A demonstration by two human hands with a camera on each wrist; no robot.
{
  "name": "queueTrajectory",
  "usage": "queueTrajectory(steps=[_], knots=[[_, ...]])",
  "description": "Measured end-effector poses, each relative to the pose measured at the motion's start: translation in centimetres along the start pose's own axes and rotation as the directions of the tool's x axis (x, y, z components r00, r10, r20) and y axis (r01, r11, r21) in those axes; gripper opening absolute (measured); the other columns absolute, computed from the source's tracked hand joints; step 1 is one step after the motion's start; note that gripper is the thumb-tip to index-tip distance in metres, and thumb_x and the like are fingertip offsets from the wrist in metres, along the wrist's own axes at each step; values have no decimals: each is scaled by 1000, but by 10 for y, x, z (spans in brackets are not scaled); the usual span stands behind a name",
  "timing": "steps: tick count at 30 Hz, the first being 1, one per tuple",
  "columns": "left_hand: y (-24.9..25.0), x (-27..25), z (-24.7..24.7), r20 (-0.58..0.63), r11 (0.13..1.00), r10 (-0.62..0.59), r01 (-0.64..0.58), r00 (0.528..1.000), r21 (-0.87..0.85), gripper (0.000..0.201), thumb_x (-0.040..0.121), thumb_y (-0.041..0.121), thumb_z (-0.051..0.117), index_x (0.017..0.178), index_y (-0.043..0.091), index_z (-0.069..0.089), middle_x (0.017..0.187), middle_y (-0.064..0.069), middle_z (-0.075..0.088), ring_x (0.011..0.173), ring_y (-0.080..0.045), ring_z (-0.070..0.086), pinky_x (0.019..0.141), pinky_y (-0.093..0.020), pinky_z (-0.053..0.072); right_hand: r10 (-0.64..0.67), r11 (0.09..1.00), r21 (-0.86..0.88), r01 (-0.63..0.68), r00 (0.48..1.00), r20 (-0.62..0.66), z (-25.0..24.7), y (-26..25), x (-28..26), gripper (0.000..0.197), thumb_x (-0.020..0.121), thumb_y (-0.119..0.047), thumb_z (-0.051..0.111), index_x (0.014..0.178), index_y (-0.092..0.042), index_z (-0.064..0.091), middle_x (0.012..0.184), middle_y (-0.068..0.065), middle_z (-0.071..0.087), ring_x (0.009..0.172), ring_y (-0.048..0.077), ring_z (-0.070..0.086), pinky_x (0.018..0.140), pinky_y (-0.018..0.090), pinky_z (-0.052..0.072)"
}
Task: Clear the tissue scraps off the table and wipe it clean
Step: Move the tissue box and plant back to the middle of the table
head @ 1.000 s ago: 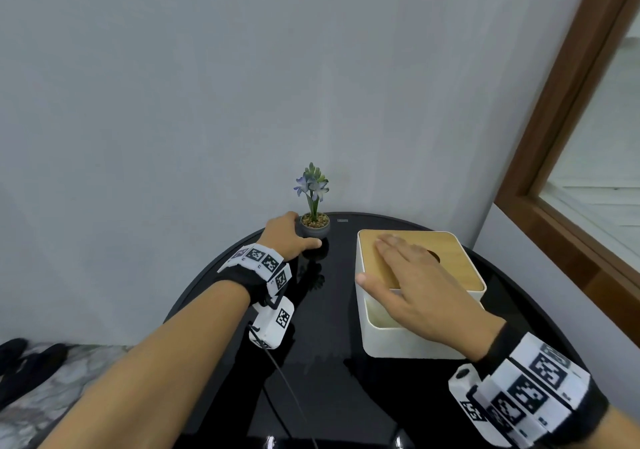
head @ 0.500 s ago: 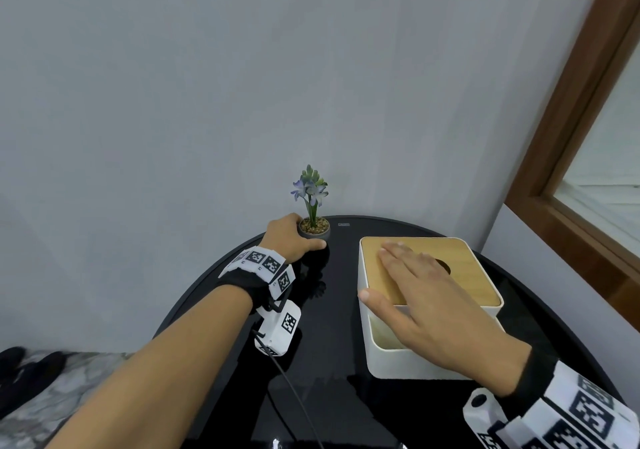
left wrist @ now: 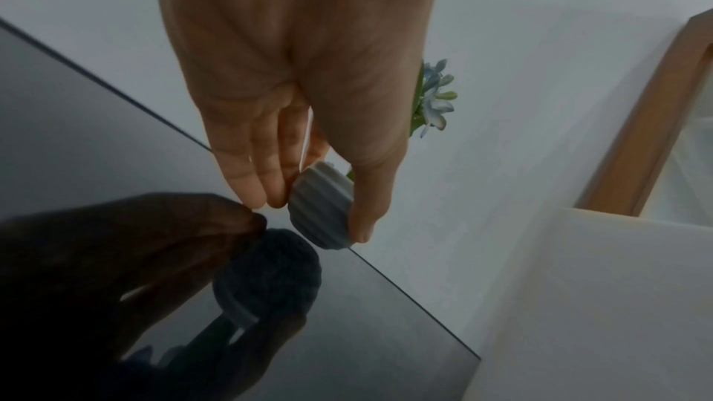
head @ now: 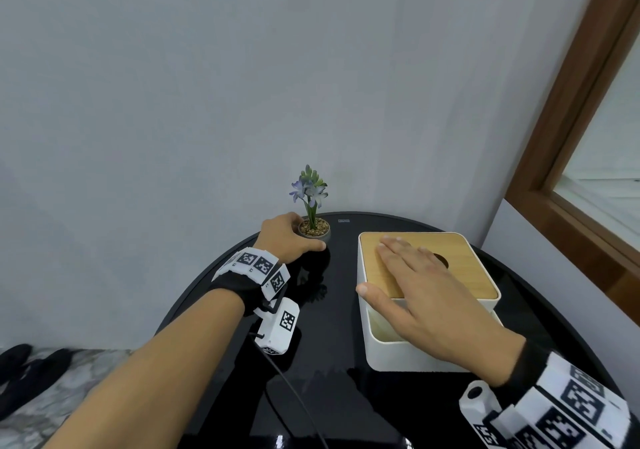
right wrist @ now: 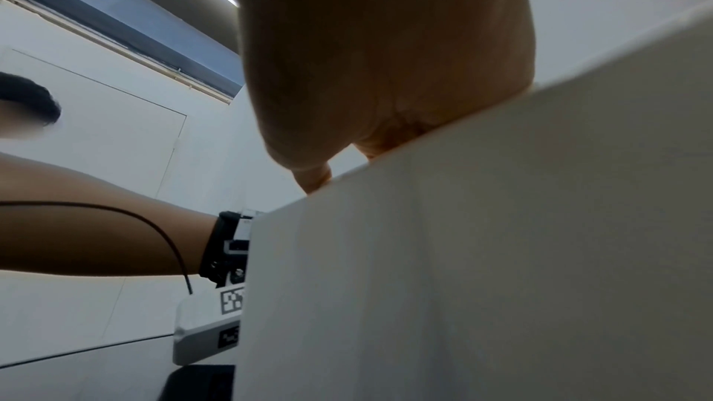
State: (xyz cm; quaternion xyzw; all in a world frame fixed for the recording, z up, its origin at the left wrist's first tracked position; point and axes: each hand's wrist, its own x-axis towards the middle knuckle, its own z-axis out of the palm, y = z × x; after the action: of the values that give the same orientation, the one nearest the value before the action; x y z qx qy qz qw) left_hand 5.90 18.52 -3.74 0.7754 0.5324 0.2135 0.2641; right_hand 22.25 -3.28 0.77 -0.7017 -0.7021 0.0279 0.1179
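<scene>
Fingers and thumb of the left hand [head: 284, 237] curl round the little grey flower pot [left wrist: 322, 209] at the far edge of the black table [head: 332, 362] — a firm grip. Right hand [head: 426, 299] lies flat, fingers straight, on the wooden lid [head: 460, 258] of the white tissue box [head: 398, 355], holding nothing. Tissue scraps — I can't see any.
</scene>
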Motion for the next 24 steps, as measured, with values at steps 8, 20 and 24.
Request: queueTrajectory(steps=[8, 20, 24], knots=[[6, -44, -8, 16, 998, 36, -35, 999, -56, 64, 61, 53, 83, 114, 23, 64, 106, 6, 70, 101, -11, 63, 94, -30, 49, -3, 1000, -7, 3, 1000, -19, -1, -2, -3, 84, 86, -70, 21, 151, -17, 24, 160, -1, 20, 147, 11, 12, 117, 27, 1], [6, -119, -12, 69, 996, 52, -47, 996, -80, 60, 62, 51, 83, 114, 30, 63, 103, 12, 68, 96, -3, 60, 72, -10, 37, -14, 999, -52, 11, 998, -64, 2, -3, -2, 77, 93, -65, 27, 147, -10, 32, 157, 6, 30, 145, 18, 22, 120, 39, 15], [6, -138, -12, 92, 996, 40, -33, 995, -84, 61, 61, 50, 84, 114, 31, 62, 105, 12, 68, 94, -1, 60, 70, -7, 37, -8, 999, -48, 5, 998, -61, 1, -3, -4, 75, 94, -62, 30, 147, -9, 32, 157, 7, 30, 145, 18, 22, 119, 39, 15]])
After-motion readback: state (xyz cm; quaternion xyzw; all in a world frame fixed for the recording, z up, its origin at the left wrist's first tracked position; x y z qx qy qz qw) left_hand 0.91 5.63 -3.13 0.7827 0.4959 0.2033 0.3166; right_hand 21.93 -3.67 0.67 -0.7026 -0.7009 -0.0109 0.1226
